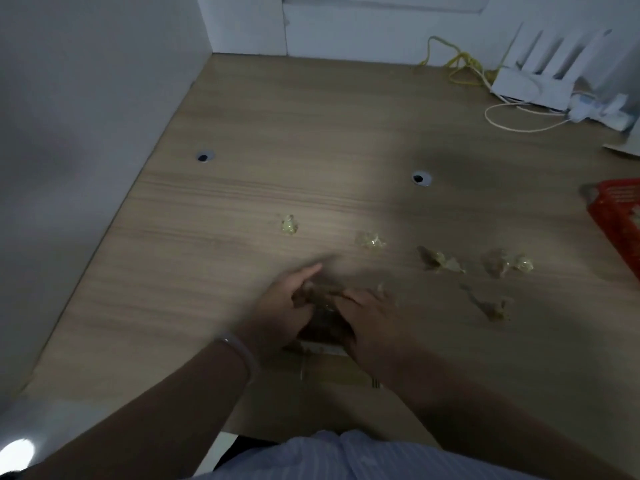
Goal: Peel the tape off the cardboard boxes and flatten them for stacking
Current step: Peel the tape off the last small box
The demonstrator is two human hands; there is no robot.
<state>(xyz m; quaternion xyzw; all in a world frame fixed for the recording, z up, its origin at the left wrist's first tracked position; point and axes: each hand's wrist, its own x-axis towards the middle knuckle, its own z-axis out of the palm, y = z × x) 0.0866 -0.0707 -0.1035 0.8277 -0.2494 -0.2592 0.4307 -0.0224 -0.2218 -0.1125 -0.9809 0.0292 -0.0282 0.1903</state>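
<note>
A small cardboard box (332, 375) lies at the near edge of the wooden table (242, 202), mostly hidden under my hands and forearms. My left hand (280, 306) and my right hand (370, 323) meet over its far end, fingers pinched on a brownish crumpled strip of tape (320, 292) between them. The picture is dim and blurred, so the exact grip is hard to read. Several crumpled balls of peeled tape lie beyond: one (289, 224) at centre, another (370, 240), others (441, 261) (509, 263) to the right, and one (491, 306) nearer.
A red plastic basket (620, 220) stands at the right edge. A white router (533, 86) with yellow and white cables sits at the back right. Two round cable holes (205, 156) (421, 178) are in the tabletop. White walls close the left and back.
</note>
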